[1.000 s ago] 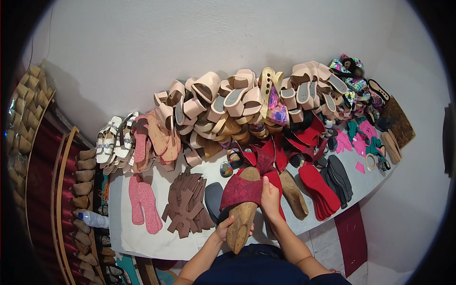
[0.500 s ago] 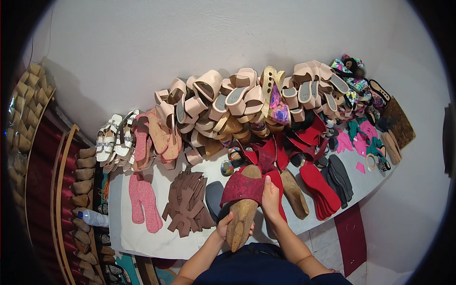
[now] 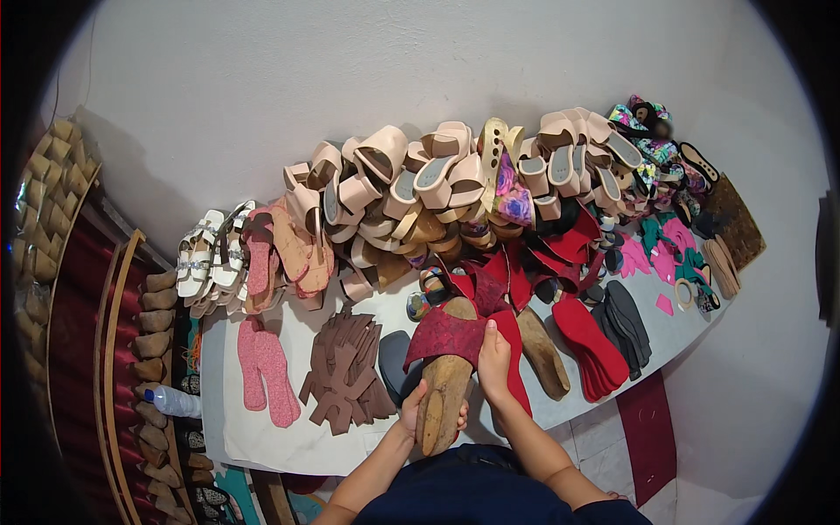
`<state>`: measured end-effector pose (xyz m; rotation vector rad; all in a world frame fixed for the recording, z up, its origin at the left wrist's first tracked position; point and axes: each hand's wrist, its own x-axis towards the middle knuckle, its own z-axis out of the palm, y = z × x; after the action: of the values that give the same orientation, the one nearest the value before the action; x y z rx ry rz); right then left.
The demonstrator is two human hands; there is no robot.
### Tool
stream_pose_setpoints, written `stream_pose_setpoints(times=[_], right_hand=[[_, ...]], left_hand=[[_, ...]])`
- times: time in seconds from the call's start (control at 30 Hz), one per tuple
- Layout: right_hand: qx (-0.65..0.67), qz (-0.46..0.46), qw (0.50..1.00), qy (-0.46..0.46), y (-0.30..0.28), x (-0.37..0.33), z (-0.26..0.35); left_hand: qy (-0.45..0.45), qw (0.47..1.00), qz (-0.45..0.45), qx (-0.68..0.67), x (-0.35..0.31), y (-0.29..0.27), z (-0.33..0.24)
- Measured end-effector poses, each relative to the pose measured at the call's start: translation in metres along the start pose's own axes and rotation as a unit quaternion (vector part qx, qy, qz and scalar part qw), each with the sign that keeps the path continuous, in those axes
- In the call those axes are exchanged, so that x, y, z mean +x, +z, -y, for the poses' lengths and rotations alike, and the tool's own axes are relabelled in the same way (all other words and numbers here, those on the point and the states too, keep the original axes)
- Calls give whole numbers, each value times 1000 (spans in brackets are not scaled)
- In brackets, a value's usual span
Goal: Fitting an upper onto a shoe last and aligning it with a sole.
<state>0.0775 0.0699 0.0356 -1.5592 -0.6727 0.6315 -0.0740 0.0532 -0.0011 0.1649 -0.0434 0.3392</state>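
Close to my body I hold a wooden shoe last (image 3: 444, 398) with a dark red patterned shoe upper (image 3: 448, 339) lying across its front part. My left hand (image 3: 416, 411) is closed around the last's near end, some fingers coming out on its far side. At the upper's right edge, my right hand (image 3: 494, 357) grips with its thumb on top; the other fingers are partly hidden. A second wooden last (image 3: 543, 354) lies on the table to the right. Red insoles (image 3: 591, 350) are stacked beside it, and dark grey insoles (image 3: 623, 328) lie farther right.
Finished beige sandals (image 3: 448, 166) pile up along the wall. Brown cut straps (image 3: 347, 372) and pink glittery insoles (image 3: 265, 367) lie on the left of the table (image 3: 254, 446). A rack of wooden lasts (image 3: 157, 322) stands at far left, near a plastic bottle (image 3: 175, 402).
The last has turned slightly and its near end has moved up a little. The upper's left side sits flatter and wider across it. Both hands keep their grip.
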Motion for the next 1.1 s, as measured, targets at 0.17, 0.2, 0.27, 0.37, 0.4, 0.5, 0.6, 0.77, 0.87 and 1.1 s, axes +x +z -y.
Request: stream_pose_setpoints(times=[0.17, 0.2, 0.27, 0.37, 0.4, 0.5, 0.6, 0.77, 0.87, 1.1], right_hand=[[45, 24, 998, -23, -1, 2, -7], [45, 24, 998, -23, -1, 3, -9], [81, 33, 996, -27, -1, 6, -14], [222, 79, 966, 111, -7, 15, -15], [273, 88, 937, 200, -12, 21, -23], [463, 158, 830, 268, -15, 22, -5], [455, 162, 830, 278, -15, 18, 14], [488, 149, 819, 262, -15, 20, 8], [663, 263, 676, 184, -12, 23, 1], [638, 254, 692, 223, 5, 24, 31]], left_hand=[[7, 1000, -4, 4, 0, 3, -1], [2, 1000, -5, 7, -1, 3, 0], [-2, 1000, -6, 8, -1, 2, 1], [-4, 1000, 2, -23, -2, 8, 6], [-17, 999, -26, 17, -3, 9, 7], [-37, 997, -47, 56, -4, 10, 9], [-45, 999, -7, 22, -3, 6, 12], [-60, 997, 31, -31, 2, 8, 13], [-73, 995, 46, -55, 3, 13, 13], [-98, 988, 70, -100, 5, -7, 3]])
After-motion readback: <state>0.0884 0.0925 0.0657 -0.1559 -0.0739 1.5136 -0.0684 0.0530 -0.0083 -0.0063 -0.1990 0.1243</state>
